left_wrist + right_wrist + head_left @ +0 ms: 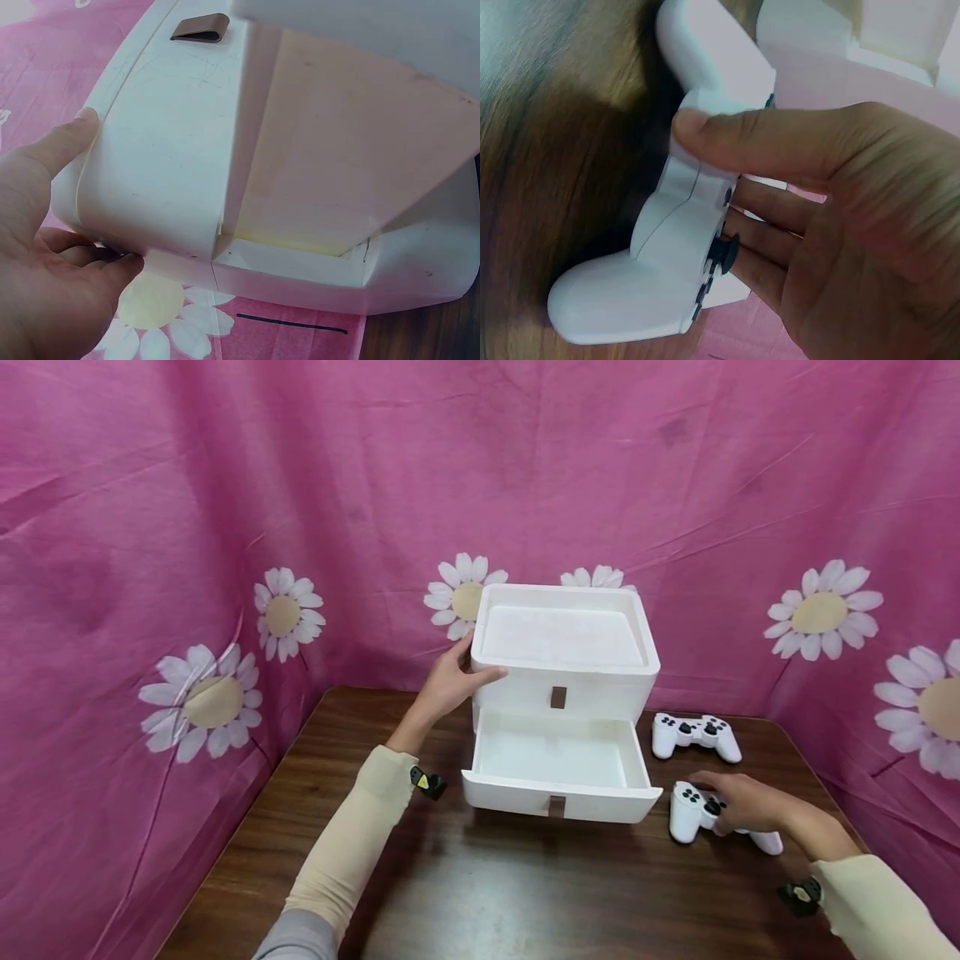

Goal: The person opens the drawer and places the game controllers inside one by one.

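A white plastic drawer unit (pixel 517 693) stands at the back of the table, its lower drawer (pixel 510 792) pulled out with nothing inside and its upper drawer closed. Brown tabs mark both drawer fronts. My left hand (pixel 448 683) holds the unit's upper left corner, thumb on the front top edge and fingers curled against the side, as the left wrist view also shows. To the right of the drawer, my right hand (pixel 753 803) grips the nearer white game controller (pixel 671 240), thumb across its near edge and fingers on the far side. The controller appears to lie on the table.
Behind the held one, a second white game controller (pixel 663 739) lies beside the drawer unit. The dark wooden table (pixel 450 885) extends in front. A pink curtain (pixel 375 485) with daisies hangs close around the table's back and sides.
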`<act>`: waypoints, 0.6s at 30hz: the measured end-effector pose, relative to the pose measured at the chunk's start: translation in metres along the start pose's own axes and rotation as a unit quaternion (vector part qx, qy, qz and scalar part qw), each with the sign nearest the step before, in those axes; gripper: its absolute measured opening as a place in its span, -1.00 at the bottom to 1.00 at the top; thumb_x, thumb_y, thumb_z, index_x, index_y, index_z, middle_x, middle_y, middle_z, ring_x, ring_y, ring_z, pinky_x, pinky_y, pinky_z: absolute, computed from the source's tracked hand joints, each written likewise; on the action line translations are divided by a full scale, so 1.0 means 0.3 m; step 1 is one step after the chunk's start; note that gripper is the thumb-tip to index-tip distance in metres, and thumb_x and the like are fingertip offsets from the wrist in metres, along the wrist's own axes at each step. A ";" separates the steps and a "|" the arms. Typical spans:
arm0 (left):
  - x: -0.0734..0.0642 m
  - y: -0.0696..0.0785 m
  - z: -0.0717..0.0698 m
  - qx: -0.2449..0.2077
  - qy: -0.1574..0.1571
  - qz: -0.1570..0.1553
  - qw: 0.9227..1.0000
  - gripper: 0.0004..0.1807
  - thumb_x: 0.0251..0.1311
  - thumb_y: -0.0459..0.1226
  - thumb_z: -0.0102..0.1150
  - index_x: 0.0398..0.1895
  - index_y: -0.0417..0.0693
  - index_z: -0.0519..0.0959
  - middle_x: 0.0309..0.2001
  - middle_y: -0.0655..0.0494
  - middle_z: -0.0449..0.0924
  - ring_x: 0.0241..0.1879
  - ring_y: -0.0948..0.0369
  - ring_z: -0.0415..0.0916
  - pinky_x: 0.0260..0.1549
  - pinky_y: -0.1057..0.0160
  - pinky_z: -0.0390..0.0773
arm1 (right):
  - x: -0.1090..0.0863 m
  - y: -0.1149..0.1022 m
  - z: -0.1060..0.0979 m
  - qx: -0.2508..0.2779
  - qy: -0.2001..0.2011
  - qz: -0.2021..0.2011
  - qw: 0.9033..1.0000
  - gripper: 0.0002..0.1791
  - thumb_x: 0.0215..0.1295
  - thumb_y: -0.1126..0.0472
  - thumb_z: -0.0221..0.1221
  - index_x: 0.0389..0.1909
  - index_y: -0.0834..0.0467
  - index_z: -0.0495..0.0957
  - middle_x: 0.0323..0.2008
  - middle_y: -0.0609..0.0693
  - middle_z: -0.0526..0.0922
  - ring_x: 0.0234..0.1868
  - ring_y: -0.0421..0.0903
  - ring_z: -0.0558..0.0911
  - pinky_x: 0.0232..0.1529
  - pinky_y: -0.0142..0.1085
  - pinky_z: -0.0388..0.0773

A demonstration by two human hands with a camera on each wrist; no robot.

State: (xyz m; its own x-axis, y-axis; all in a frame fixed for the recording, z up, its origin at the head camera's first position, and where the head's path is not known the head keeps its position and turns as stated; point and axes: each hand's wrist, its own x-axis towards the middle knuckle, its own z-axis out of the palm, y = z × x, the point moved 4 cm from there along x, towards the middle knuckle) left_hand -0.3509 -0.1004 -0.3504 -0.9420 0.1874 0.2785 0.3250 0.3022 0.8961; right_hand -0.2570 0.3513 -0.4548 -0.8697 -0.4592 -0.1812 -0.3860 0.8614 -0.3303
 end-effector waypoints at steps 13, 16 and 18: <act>0.005 -0.008 0.004 -0.008 0.001 0.010 1.000 0.05 -0.02 0.06 0.48 0.53 0.26 0.11 0.46 0.18 0.25 0.35 0.24 0.32 0.28 0.13 0.44 | -0.009 0.033 0.003 -0.010 0.002 0.002 1.000 -0.35 -0.33 0.40 0.41 -0.01 0.18 0.59 -0.33 -0.06 0.61 -0.39 -0.21 0.44 -0.43 -0.39 0.39; 0.004 -0.006 0.001 -0.011 0.002 0.007 1.000 0.04 -0.01 0.02 0.48 0.54 0.25 0.11 0.46 0.18 0.26 0.35 0.25 0.32 0.28 0.15 0.44 | -0.011 0.033 0.004 -0.017 0.014 -0.009 1.000 -0.37 -0.31 0.38 0.43 -0.02 0.17 0.61 -0.35 -0.11 0.61 -0.39 -0.26 0.45 -0.43 -0.39 0.40; 0.001 0.002 0.001 -0.011 0.002 0.003 1.000 0.03 0.01 -0.02 0.48 0.54 0.22 0.10 0.47 0.16 0.25 0.36 0.24 0.31 0.30 0.15 0.43 | -0.012 0.034 0.005 -0.016 0.017 -0.011 1.000 -0.37 -0.30 0.37 0.44 -0.02 0.17 0.61 -0.35 -0.12 0.62 -0.39 -0.27 0.46 -0.43 -0.39 0.42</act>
State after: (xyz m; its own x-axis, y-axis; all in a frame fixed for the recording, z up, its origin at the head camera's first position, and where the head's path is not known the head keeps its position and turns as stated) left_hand -0.3511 -0.1000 -0.3499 -0.9404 0.1851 0.2851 0.3287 0.2809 0.9017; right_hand -0.2574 0.3614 -0.4589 -0.8707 -0.4704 -0.1433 -0.4134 0.8580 -0.3048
